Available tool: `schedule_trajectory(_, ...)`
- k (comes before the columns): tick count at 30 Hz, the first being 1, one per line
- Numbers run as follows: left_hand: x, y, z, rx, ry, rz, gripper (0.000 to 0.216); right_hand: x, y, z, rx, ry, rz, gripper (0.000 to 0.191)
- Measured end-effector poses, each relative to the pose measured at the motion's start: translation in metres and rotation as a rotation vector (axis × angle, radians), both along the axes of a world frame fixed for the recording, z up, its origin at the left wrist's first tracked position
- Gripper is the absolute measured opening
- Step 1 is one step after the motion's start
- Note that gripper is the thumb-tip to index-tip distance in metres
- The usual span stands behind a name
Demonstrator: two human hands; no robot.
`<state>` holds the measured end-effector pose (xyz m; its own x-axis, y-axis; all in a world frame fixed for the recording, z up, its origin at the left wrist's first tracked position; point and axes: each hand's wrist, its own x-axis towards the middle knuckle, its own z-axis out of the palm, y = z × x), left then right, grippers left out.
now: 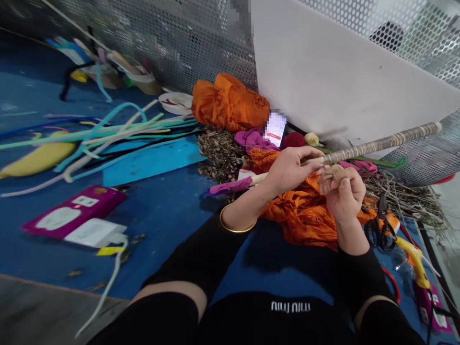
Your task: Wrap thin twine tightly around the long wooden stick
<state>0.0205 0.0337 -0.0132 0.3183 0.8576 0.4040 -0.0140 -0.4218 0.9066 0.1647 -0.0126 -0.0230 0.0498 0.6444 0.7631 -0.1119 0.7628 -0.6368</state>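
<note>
A long stick (381,143) wound with grey-brown and pale bands slants up to the right. Its near end has a pink and purple wrapping (230,186). My left hand (289,167) is closed around the pale middle of the stick, a gold bangle (237,230) on that arm. Close beside it, my right hand (347,194) pinches a crumpled tan strip or small roll (331,177) against the stick's lower side; I cannot tell its material. Under both hands lies bunched orange cloth (305,218).
Black scissors (383,225) and a yellow glue gun (413,258) lie at right beside dry twigs (406,194). A lit phone (276,128) leans behind my hands. Pipe cleaners (118,129), a purple packet (74,211) and a white charger (97,232) are at left.
</note>
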Motion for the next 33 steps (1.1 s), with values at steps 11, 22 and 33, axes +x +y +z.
schedule_trajectory(11, -0.006, 0.003, 0.002, -0.037, 0.046, -0.079, 0.028, -0.003, -0.003, 0.004, -0.238, 0.078, -0.199, 0.042)
schedule_trajectory(22, 0.006, -0.012, -0.006, 0.321, 0.342, 0.252, 0.029, -0.014, -0.033, -0.005, -0.009, -0.212, -0.431, 0.026)
schedule_trajectory(33, -0.001, -0.009, 0.0, 0.329, 0.463, 0.263, 0.026, 0.016, -0.026, 0.026, 0.103, -0.431, -0.358, 0.028)
